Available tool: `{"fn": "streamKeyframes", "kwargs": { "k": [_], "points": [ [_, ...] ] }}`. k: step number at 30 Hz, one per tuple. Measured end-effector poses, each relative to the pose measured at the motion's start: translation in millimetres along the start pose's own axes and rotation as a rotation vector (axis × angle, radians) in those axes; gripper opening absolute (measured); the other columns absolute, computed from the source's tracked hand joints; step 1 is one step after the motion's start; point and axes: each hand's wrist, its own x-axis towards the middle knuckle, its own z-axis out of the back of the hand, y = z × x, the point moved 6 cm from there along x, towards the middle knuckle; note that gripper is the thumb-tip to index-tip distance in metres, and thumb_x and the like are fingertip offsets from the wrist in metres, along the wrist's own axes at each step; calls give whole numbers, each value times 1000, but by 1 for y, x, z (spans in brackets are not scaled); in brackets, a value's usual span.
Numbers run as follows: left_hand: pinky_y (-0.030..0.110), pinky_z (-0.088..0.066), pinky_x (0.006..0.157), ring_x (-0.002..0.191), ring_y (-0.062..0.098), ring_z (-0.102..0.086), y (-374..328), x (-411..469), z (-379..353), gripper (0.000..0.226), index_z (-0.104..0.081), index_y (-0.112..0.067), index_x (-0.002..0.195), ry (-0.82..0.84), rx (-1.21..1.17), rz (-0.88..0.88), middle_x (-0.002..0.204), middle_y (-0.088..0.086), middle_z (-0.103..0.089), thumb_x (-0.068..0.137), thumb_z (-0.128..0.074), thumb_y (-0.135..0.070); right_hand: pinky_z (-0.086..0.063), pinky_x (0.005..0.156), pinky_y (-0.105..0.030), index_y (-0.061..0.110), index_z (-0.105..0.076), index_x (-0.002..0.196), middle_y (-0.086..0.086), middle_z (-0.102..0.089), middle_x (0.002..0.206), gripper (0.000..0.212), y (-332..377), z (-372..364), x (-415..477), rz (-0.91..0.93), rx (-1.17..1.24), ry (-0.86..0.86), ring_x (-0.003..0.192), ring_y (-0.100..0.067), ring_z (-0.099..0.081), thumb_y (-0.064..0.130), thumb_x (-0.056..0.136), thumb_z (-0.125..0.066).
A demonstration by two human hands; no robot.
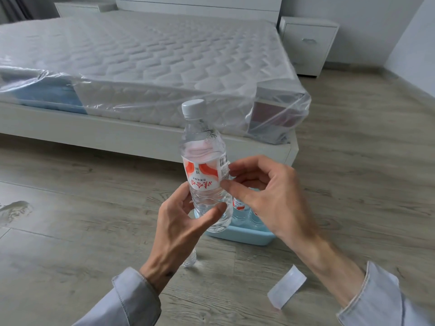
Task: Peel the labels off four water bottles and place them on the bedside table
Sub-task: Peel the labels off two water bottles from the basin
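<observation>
At lower centre, the left hand (179,222) grips the water bottle (207,175) upright; the right hand (263,191) pinches its red-and-white label (203,174), printed with Chinese characters and a barcode.

Upright bottle (204,165) — red-white label (204,175) on

The bottle (204,165) is clear with a white cap (193,108); its label (205,175) is white with orange-red curved shapes, red characters and a black barcode. The tray (242,236) is pale blue. A peeled label (287,287) on the floor (70,208) shows plain white. The floor is grey-brown wood grain. The mattress (141,57) is white with a quilted wave pattern under clear plastic, blue at its left corner. The bedside table (308,43) is white. Both sleeves (131,300) are grey-blue.
</observation>
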Motion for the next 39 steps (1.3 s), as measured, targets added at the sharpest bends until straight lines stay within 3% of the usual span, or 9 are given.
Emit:
{"fn": "streamKeyframes", "kwargs": {
  "k": [9, 15, 18, 21, 23, 26, 33, 37, 39],
  "points": [
    [18, -59, 92, 111, 12, -79, -6, 2, 0, 43, -73, -22, 123, 21, -44, -7, 117, -7, -83, 83, -86, -31, -63, 71, -33, 32, -74, 101, 11, -79, 91, 33, -2, -6, -2, 3, 5, -30, 81, -14, -77, 25, 76, -94],
    [19, -59, 93, 112, 13, -79, -7, 2, 4, 48, -73, -18, 124, 4, -31, -3, 117, -6, -83, 81, -86, -35, -66, 70, -36, 36, -78, 97, 14, -80, 87, 26, 1, -7, -4, 24, -20, -37, 80, -11, -77, 29, 77, -92],
    [21, -59, 93, 110, 15, -79, -7, 2, 4, 42, -74, -20, 120, 20, -68, 20, 115, -4, -83, 81, -84, -32, -65, 82, -39, 33, -77, 106, 13, -80, 96, 35, -2, -7, -2, 31, -42, -13, 91, -13, -77, 32, 75, -93],
    [26, -60, 93, 111, 19, -79, -9, 1, 3, 38, -74, -22, 117, 61, -106, 52, 115, 0, -83, 81, -80, -32, -59, 99, -34, 28, -71, 125, 11, -78, 116, 58, -5, -11, 3, -2, -41, 92, 112, -9, -73, 40, 72, -92],
    [26, -60, 92, 112, 20, -79, -11, 2, 2, 40, -74, -19, 118, 107, -130, 68, 116, 2, -83, 81, -78, -33, -55, 107, -39, 23, -65, 136, 8, -75, 128, 71, -7, -14, 4, -43, 11, 178, 122, -10, -69, 39, 73, -93],
    [24, -59, 92, 113, 19, -78, -14, 3, -2, 44, -73, -16, 121, 176, -147, 85, 119, 3, -82, 80, -75, -33, -53, 110, -43, 24, -67, 132, 5, -77, 127, 61, -4, -16, 4, -34, 75, 238, 121, -14, -72, 29, 77, -92],
    [25, -60, 92, 113, 15, -77, -19, 7, -14, 54, -70, -17, 130, 154, -93, 108, 120, 0, -81, 83, -74, -43, -60, 98, -33, 31, -72, 123, 13, -80, 113, 61, 3, -15, -2, 30, -7, 52, 108, -7, -76, 35, 68, -96],
    [34, -62, 96, 114, 17, -76, -20, 3, -19, 57, -65, -19, 131, -9, 11, 28, 122, -1, -78, 82, -94, -25, -60, 95, -29, 33, -73, 118, 13, -80, 110, 55, 3, -14, -4, 66, -35, -111, 108, -8, -75, 37, 68, -96],
    [31, -63, 95, 110, 15, -78, -19, -1, -17, 61, -65, -14, 127, -120, 55, -5, 118, -3, -79, 75, -95, -23, -59, 96, -29, 30, -74, 117, 11, -80, 108, 55, 2, -14, -3, 67, -30, -157, 107, -10, -75, 38, 68, -97]
  ]
}}
